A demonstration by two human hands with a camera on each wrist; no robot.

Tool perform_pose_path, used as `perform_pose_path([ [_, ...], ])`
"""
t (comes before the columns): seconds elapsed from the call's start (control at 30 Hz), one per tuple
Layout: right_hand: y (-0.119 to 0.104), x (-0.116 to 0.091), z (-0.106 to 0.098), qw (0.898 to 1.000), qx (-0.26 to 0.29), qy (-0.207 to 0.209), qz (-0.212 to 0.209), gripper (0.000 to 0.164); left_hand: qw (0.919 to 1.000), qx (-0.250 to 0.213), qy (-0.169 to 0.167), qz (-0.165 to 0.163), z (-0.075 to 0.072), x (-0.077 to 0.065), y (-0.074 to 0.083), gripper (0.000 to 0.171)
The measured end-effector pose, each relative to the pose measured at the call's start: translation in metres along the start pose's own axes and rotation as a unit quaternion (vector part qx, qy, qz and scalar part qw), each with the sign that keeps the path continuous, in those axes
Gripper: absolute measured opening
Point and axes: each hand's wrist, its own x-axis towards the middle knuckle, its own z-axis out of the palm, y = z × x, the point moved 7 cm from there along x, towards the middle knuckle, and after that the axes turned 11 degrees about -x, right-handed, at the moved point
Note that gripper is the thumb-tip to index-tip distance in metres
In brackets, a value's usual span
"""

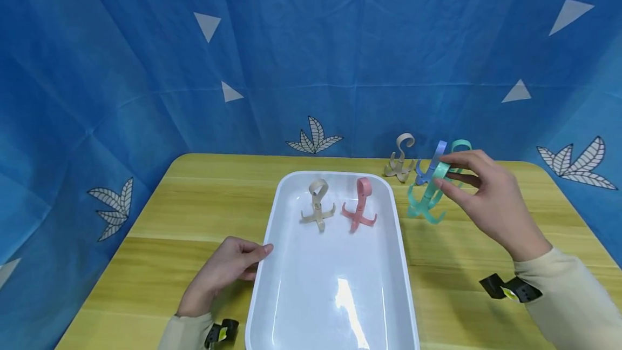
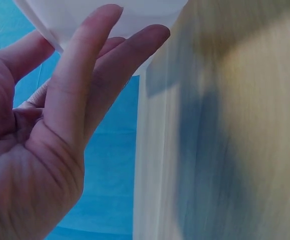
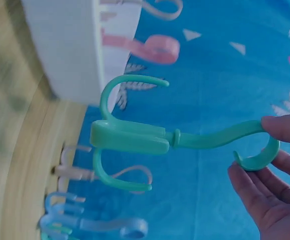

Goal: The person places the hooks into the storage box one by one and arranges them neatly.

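My right hand pinches a mint-green rotating hanger hook by its curled top, between thumb and fingers. The hook's prongs hang downward, to the right of a white tray. At the tray's left side, my left hand grips the rim, thumb over the edge and fingers against the outer wall. Inside the tray, toward its far end, stand a beige hook and a pink hook, prongs down.
Behind the held hook, near the table's back edge, stand another beige hook, a blue hook and a second green hook, partly hidden by the right hand. A blue patterned cloth hangs behind the wooden table.
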Motion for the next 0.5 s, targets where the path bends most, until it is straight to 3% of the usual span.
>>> perform_pose_path([
  [0.5, -0.054, -0.012, -0.007, 0.992, -0.005, 0.006, -0.124, 0.056, 0.9999, -0.01, -0.004, -0.006, 0.0, 0.001, -0.001, 0.049],
])
